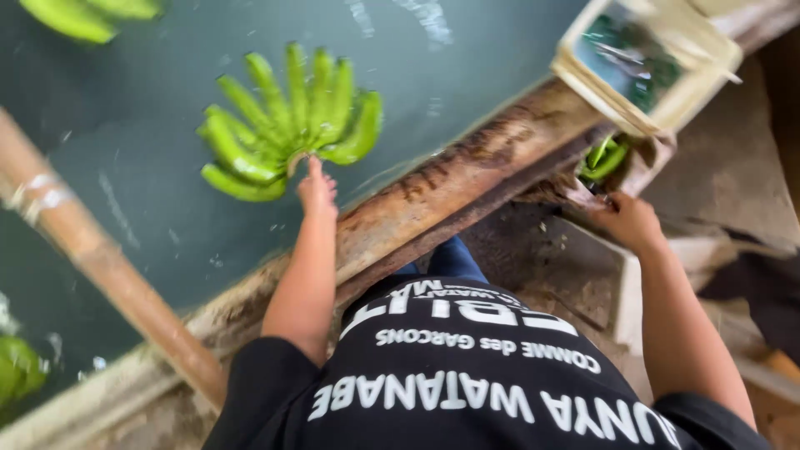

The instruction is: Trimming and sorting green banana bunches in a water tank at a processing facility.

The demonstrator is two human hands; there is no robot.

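Floating green banana hand, fingers fanned, crown touched by left hand, fingertips loosely together.
Right hand closed on dark tool; grip blurred.

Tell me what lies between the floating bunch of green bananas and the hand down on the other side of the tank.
In the head view, the tank's worn, brown-stained rim runs between the banana bunch, touched by the left hand, and the right hand.

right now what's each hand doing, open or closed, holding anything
Left hand: fingers at the stalk of the green banana bunch; grip cannot be told.
Right hand: closed on something small and dark.
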